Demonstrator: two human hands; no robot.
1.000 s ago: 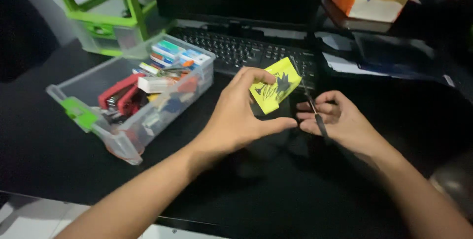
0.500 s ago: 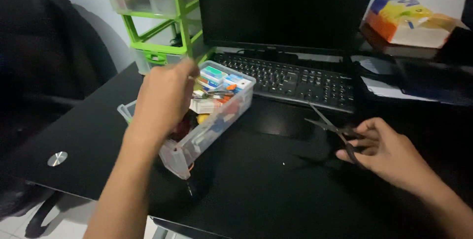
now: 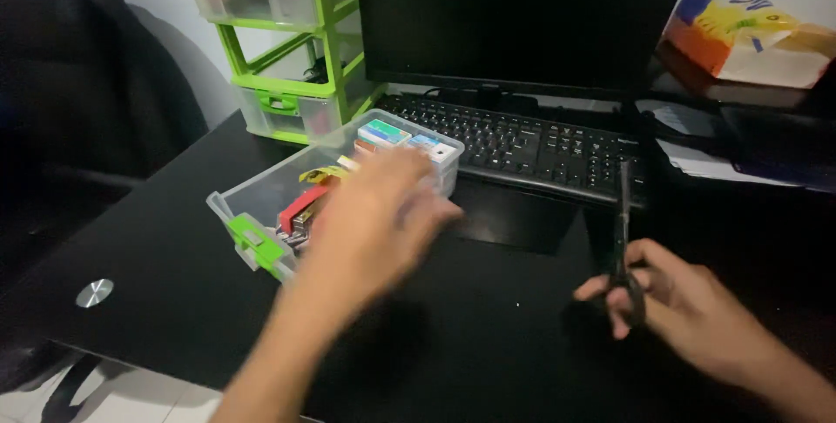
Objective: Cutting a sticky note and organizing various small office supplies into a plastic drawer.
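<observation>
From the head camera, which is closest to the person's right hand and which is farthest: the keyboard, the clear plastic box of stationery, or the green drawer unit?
Measured from the right hand, which holds black scissors:
1. Keyboard, just beyond the hand, below the monitor.
2. Clear plastic box, off to the left, partly behind the blurred left hand.
3. Green drawer unit, back left corner.

A glossy black desk (image 3: pixel 157 240) carries 1 clear plastic drawer (image 3: pixel 261 192) with a green handle, a black keyboard (image 3: pixel 522 144), a dark monitor (image 3: pixel 522 18) behind it, and a green-framed drawer unit (image 3: pixel 279 40) at the back left corner.
</observation>
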